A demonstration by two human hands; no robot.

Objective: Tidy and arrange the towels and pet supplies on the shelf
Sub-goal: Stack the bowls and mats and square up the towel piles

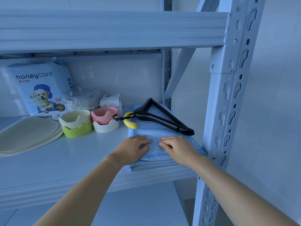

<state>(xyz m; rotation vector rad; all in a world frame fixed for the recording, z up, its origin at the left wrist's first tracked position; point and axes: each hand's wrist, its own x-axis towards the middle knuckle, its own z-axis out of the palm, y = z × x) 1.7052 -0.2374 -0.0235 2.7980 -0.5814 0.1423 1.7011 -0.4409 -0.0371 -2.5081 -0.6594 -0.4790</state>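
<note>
**Both hands on the folded towel at the shelf's right end**

The folded blue dotted towel (162, 132) lies on the middle shelf (65, 160), at about 4 o'clock on the board, close against the metal upright (228, 95). The left hand (135, 147) lies flat on the towel's near part, at its 8 o'clock corner, fingers straight and close together, pressing the cloth. The right hand (177, 147) sits just beside it at 5 o'clock, fingers bent at the knuckles with the tips on the cloth; whether they pinch a fold cannot be told. The two sets of fingertips nearly meet.

A black hanger (162, 118) rests on the towel's far half, toward 12 o'clock, its hook pointing to 9 o'clock. A yellow curved piece (129, 122) lies at the towel's 10 o'clock edge, beside the hook.

At 9 o'clock from the towel stands a pink bowl (104, 115) in a white base, then a cream bowl (76, 118) in a green base (76, 131). Further out at 9 o'clock lies a stack of beige mats (29, 132). Behind the bowls, toward 11 o'clock, are a white packet (110, 100), a clear plastic bag (81, 100) and an upright honeycare pack (40, 88).
</note>
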